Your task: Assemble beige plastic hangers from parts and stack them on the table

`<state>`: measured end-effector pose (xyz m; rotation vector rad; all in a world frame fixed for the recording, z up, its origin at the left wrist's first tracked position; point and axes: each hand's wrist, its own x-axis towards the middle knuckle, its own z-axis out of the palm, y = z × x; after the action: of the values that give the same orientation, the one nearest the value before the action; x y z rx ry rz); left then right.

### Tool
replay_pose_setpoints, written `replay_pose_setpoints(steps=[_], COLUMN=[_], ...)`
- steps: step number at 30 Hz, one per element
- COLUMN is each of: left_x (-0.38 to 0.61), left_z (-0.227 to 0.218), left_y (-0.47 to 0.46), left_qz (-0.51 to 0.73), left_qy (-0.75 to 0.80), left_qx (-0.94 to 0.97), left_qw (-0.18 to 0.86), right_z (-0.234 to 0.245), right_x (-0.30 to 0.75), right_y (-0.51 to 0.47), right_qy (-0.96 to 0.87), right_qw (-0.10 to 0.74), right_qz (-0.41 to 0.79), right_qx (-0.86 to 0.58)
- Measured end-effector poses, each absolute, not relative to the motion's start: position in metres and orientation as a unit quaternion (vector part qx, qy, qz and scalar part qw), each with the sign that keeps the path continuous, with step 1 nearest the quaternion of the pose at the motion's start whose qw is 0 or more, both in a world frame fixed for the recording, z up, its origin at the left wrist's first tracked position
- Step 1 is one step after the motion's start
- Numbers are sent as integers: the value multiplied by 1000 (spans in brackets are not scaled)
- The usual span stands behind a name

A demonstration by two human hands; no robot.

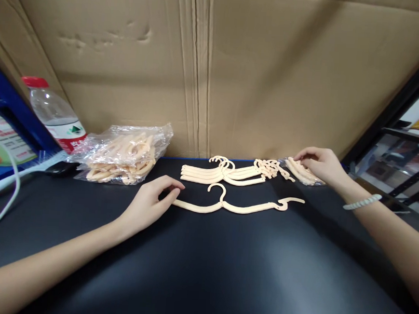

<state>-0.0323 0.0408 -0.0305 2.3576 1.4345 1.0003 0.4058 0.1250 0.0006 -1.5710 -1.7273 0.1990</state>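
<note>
Curved peach plastic hanger [243,210] lies before row of peach plastic hangers [200,179]; bulging clear plastic bag [160,136] left, flat brown cardboard [245,72] behind.

Single hanger [239,209] and stacked hangers [202,178]: smooth, pale plastic with a soft sheen. Large bag [119,133] and small bag [307,177]: thin, clear plastic film, crinkled and glossy. Desk [200,272]: smooth, black, mostly matt, a diffuse highlight showing on my side. Backing panel [274,75]: matt brown cardboard, creased and dented. Bottle [53,108]: clear, shiny plastic; its cap [36,82], opaque red plastic. Cable [12,194]: smooth, pale sheath.
</note>
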Motion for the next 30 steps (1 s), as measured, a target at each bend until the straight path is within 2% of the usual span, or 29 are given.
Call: replay_pose_setpoints(steps=[7,16,30], left_x=[-32,-32,-33], left_z=[-31,-30,-31], left_y=[42,42,43], left_qz=[354,355,355], left_qy=[508,512,515], left_qx=[775,770,762], left_qw=[129,138,167], right_z=[-6,-11,-15], right_x=[406,396,399], right_y=[127,123,127], right_qy=[-680,-707,-696], right_qw=[473,466,439], right_qz=[52,90,40], right_qx=[-558,-524,-566])
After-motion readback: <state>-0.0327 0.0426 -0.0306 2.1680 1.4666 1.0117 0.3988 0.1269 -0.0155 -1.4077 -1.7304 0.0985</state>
